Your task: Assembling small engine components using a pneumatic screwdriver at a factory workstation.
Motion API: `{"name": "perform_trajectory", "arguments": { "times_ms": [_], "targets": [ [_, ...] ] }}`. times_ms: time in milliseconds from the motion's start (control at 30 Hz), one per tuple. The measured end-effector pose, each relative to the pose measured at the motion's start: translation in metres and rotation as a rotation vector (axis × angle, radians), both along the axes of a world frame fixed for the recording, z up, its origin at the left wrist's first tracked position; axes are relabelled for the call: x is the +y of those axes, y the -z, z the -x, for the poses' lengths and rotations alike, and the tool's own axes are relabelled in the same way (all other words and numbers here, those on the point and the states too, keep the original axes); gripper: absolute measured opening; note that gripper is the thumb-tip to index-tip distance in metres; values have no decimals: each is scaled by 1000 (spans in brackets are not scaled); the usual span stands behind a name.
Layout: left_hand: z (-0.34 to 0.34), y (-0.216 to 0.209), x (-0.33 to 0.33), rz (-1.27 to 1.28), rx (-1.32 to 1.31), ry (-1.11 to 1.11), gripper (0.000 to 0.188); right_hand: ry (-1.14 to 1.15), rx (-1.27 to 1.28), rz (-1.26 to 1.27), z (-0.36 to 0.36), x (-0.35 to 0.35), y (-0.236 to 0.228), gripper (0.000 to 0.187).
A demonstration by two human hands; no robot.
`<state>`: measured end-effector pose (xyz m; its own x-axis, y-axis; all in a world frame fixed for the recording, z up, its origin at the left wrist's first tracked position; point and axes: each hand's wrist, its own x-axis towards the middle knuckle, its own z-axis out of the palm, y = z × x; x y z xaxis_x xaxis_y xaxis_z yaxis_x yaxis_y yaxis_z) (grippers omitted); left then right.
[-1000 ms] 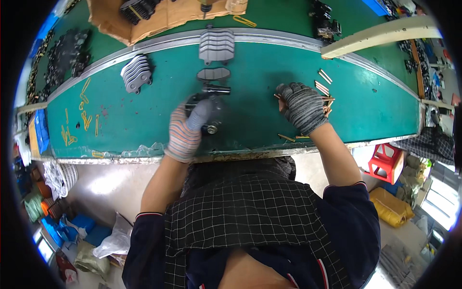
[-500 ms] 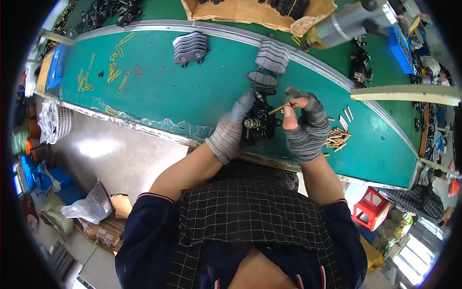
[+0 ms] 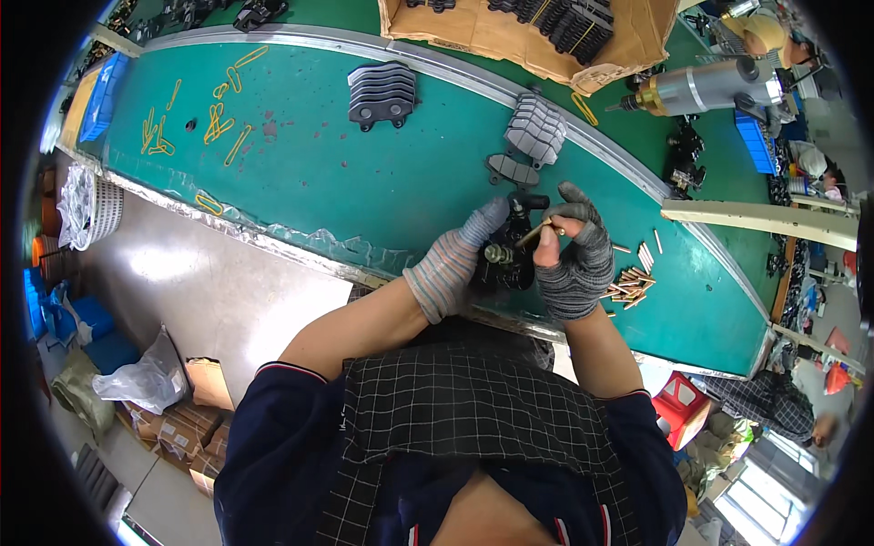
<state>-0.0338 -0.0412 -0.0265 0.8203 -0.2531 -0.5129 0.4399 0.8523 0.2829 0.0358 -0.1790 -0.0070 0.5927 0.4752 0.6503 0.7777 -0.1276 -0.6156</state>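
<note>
Green bench (image 3: 346,182). Left hand (image 3: 448,266) grips black metal part (image 3: 506,259); right hand (image 3: 572,259) fingers pinch brass pin (image 3: 537,232). Tilted pin could jam or drop.

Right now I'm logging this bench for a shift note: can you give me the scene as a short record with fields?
Left hand: gloved left hand grips a black metal assembly
Right hand: gloved right hand pinches a brass pin at the assembly
Surface: green bench
Beside right hand: loose pile of brass pins
Behind the hands: grey pad stack
Far edge: cardboard box
</note>
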Motion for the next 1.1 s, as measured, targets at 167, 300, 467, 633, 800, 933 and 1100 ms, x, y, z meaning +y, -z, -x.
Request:
{"name": "perform_trajectory", "arguments": {
  "times_ms": [167, 300, 467, 633, 800, 933, 1100],
  "targets": [
    [0, -6, 0, 26, 3, 1, 65, 49, 5, -13, 2, -2, -7, 22],
    [0, -3, -1, 30, 20, 34, 65, 119, -12, -24, 3, -4, -9, 19],
    [4, -13, -7, 20, -9, -38, 66, 0, -208, 182, 8, -11, -23, 15],
    [8, -1, 6, -44, 0, 2, 69, -139, -30, 499, 10, -33, -44, 10],
    [5, -12, -1, -172, -31, -26, 72, -140, -126, 609, 22, -27, -50, 15],
    [4, -20, -2, -244, -92, 7, 71, -220, -138, 814, 21, -28, -37, 28],
    [1, -1, 10, -60, -147, -96, 63, 100, -332, 168, -23, -28, -75, 58]
  ]
}}
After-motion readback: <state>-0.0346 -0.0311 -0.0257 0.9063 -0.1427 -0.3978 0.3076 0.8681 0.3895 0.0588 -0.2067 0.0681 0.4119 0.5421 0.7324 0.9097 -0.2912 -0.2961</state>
